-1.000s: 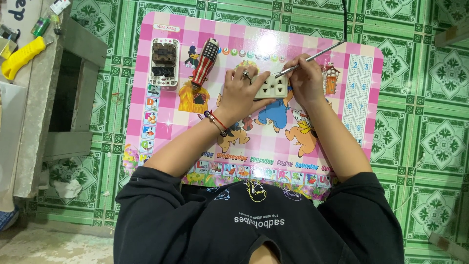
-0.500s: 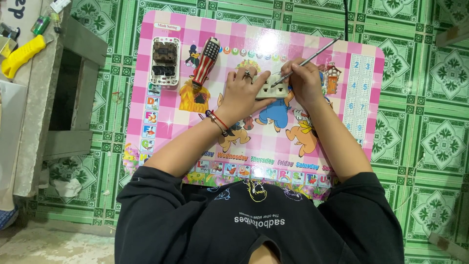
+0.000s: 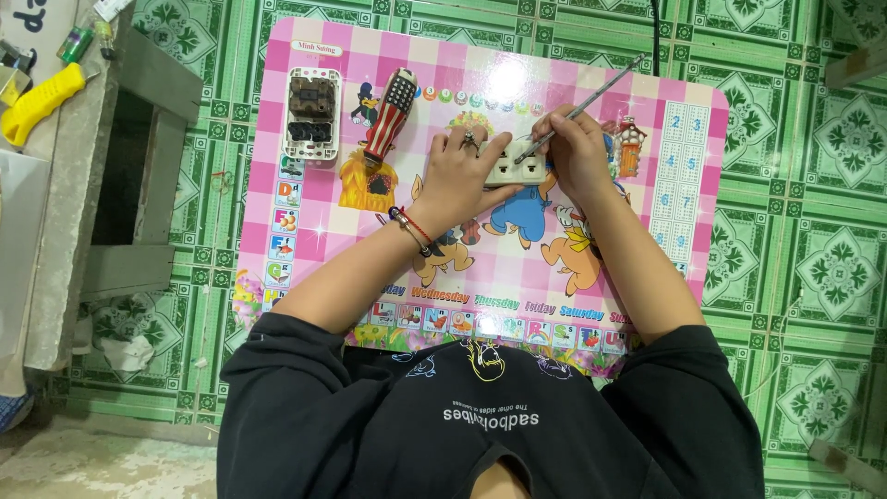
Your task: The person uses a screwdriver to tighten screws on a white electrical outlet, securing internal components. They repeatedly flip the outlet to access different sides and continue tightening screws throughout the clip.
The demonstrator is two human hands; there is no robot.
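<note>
On the table point(image 3: 305, 231), the screwdriver point(image 3: 391, 113) lies between the socket insert point(image 3: 312, 113) and the outlet plate point(image 3: 511, 163).

Glossy pink table point(image 3: 305, 212), white plastic socket point(image 3: 510, 162) (thin metal tool point(image 3: 601, 92))

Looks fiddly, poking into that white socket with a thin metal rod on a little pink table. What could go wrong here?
The thin metal tool in the right hand might slip off the white socket plate and jab the left hand, whose fingers press right beside the tip. The socket plate might also skid on the glossy pink table, since only that hand steadies it. The striped screwdriver lying loose nearby could roll if the table is bumped.
</note>
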